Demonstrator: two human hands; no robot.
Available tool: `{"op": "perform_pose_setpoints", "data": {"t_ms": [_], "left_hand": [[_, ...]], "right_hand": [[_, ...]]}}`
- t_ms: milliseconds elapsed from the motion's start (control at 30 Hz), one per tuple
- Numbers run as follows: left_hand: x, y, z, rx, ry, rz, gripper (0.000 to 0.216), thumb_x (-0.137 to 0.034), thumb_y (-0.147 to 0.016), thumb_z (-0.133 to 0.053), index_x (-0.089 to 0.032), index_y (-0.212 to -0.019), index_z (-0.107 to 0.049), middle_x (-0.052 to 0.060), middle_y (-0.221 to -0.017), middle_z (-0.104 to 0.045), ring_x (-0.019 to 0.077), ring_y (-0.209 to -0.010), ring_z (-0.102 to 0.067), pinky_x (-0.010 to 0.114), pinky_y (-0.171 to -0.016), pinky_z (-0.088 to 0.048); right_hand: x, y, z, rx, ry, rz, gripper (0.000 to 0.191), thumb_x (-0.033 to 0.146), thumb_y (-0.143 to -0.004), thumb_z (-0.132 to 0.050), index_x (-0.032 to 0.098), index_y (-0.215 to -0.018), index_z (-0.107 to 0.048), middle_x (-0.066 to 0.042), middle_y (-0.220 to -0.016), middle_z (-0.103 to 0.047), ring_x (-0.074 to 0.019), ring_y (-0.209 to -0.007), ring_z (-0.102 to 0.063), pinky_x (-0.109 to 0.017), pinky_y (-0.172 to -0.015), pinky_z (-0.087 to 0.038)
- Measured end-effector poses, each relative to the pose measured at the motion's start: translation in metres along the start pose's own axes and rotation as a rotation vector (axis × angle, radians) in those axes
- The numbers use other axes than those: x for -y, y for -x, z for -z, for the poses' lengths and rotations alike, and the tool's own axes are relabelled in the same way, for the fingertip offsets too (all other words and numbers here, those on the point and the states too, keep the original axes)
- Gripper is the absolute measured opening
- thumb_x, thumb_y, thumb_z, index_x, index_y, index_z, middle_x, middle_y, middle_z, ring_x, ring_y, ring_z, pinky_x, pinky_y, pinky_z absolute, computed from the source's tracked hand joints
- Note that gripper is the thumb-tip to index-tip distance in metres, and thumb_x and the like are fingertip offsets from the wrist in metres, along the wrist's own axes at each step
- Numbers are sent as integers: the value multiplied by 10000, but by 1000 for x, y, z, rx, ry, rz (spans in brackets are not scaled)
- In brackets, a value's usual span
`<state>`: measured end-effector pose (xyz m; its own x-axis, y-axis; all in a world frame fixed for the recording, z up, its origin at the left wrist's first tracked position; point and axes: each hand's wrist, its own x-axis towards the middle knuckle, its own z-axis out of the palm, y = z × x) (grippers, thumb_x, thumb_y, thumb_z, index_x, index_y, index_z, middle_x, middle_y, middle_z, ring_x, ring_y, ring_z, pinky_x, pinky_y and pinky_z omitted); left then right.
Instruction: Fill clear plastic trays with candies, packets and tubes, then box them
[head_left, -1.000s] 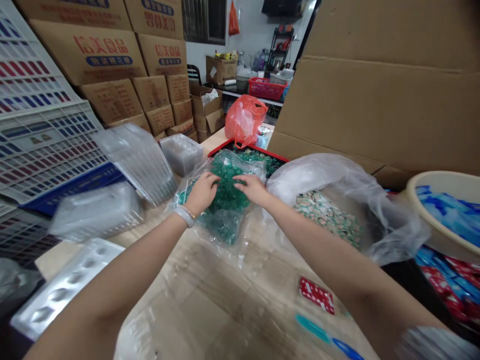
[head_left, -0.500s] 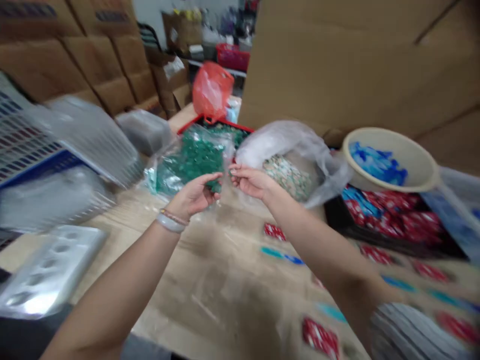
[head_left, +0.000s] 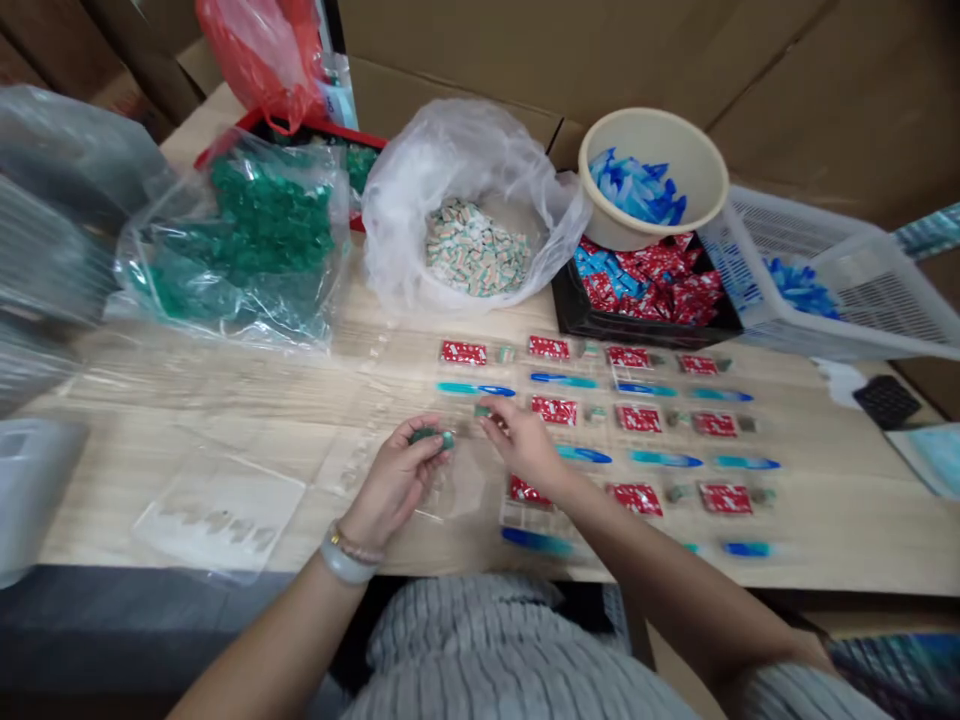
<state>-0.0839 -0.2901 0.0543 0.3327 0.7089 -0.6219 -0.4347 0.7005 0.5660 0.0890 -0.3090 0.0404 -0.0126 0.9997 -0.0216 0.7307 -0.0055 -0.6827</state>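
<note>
Green wrapped candies (head_left: 435, 437) sit pinched in the curled fingers of the left hand (head_left: 396, 478), held just above the wooden table (head_left: 825, 520) near its front edge. The right hand (head_left: 525, 442) is just to the right of it, fingertips closed on one more small green candy (head_left: 484, 410) at the far side of a clear plastic tray (head_left: 457, 480) that lies under both hands. A pale bracelet (head_left: 346, 560) circles the left wrist.

To the right of the hands, rows of trays are already laid out: red packets (head_left: 553, 410), slim blue sticks (head_left: 564, 380) and small green pieces repeat in each row, running toward the right side of the table. Another clear tray (head_left: 217, 510) lies on the near left, its contents too blurred to tell.

Farther back on the left, a clear bag of green candies (head_left: 247, 235) slumps open on the table, with a red plastic bag (head_left: 259, 50) behind it. At the far middle, a white plastic bag (head_left: 465, 190) holds pale striped candies. Just right of it a cream bowl (head_left: 652, 140) of blue wrapped pieces rests on the edge of a black tray (head_left: 645, 325) filled with red and blue packets. A white mesh basket (head_left: 840, 290) stands at the far right, with a few blue pieces inside. Cardboard boxes (head_left: 675, 50) close off the back.
</note>
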Motion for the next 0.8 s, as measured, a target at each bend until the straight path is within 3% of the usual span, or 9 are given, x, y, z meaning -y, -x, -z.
{"op": "perform_pose_setpoints", "data": {"t_ms": [133,367,467,633,800], "left_hand": [[8,-1,4,-71,-34,-78,307,-122,-547,-688,-157,-818,-547,-24,-732,-590,71,-660,-560,187,-637,-456],[14,-7,12,-61,11,-113,276,-136,-563,-676,-163,-809,-553,-30,-734,-599,63,-659,-555,186,-665,-432],[10,-4,11,-18,68,-89,259,-137,-585,-666,-172,-816,-557,-25,-758,-610,66,-703,-562,186,-704,-435],[2,4,9,34,104,-53,243,-130,-582,-673,-169,-800,-572,-13,-783,-610,76,-700,-565,188,-681,-444],[1,14,18,-16,-54,-24,260,-226,-595,-691,-150,-824,-592,-11,-672,-569,73,-591,-533,181,-563,-428]], "right_hand": [[9,-13,-20,13,230,112,168,221,-807,-467,167,-888,-604,-73,-876,-585,-174,-840,-514,-288,-756,-410],[16,-18,-23,151,479,62,141,243,-779,-513,177,-849,-616,-85,-860,-572,-203,-833,-509,-319,-738,-406],[30,-16,-10,137,392,72,209,226,-791,-488,186,-966,-596,-99,-917,-571,-207,-857,-518,-340,-759,-413],[40,1,2,190,-43,232,249,190,-822,-435,240,-1040,-545,-46,-922,-588,-156,-866,-539,-297,-757,-438],[20,17,-3,-14,0,2,130,228,-778,-510,197,-893,-564,-39,-801,-582,-138,-669,-539,-270,-636,-446]]}}
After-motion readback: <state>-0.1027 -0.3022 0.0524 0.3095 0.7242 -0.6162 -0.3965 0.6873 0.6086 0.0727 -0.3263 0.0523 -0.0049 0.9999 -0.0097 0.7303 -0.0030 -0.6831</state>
